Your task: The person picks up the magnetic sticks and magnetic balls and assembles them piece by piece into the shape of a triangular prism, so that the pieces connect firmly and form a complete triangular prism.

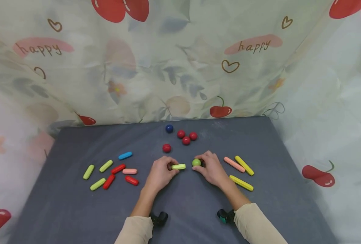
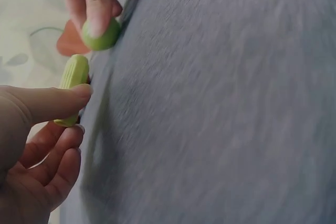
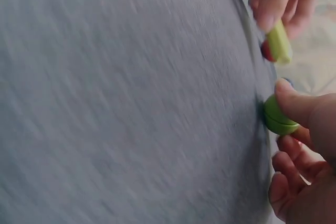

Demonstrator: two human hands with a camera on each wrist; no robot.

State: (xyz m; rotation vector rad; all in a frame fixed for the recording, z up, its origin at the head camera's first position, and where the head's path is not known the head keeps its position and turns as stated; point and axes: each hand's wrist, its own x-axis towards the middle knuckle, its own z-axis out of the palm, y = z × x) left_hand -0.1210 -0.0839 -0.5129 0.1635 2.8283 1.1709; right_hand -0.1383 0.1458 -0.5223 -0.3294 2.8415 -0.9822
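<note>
Near the table's middle my left hand (image 1: pixel 159 173) pinches a short light-green ridged stick (image 1: pixel 178 166) between thumb and fingers. The left wrist view shows the thumb lying across the stick (image 2: pixel 77 72). A little to the right, my right hand (image 1: pixel 213 169) holds a green ball (image 1: pixel 196 162) between thumb and fingers. In the right wrist view a seam line runs around the ball (image 3: pixel 278 119). Stick and ball are apart, with a small gap between them. Whether the stick touches the cloth I cannot tell.
Left of my hands lie short sticks: light green (image 1: pixel 98 184), red (image 1: pixel 109 181), pink (image 1: pixel 130 171) and blue (image 1: pixel 125 156). Behind are several red balls (image 1: pixel 166 148) and a blue ball (image 1: pixel 169 128). Longer yellow (image 1: pixel 241 183) and pink (image 1: pixel 234 164) sticks lie right.
</note>
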